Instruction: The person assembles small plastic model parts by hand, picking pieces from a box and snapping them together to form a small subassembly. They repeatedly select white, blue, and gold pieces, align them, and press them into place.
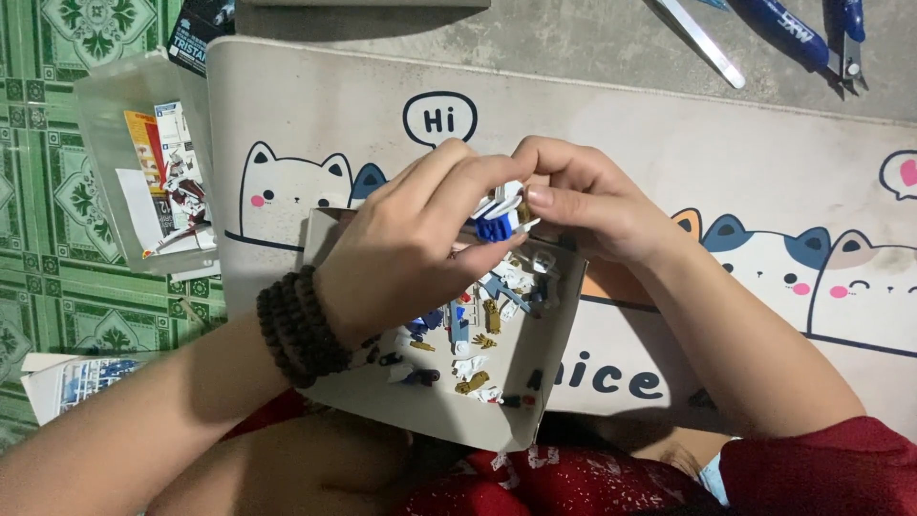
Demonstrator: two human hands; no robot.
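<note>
My left hand and my right hand meet over a shallow cardboard box lid, both pinching a small white and blue plastic model piece. A dark beaded bracelet circles my left wrist. Inside the lid lie several small loose model parts in white, blue, gold and red. My left hand covers part of the lid's left side.
A pale desk mat with cartoon cats lies under the lid. At the left, a clear plastic box holds a printed leaflet. Blue-handled nippers and a thin tool rest at the top right. A leaflet lies on the green tiled floor.
</note>
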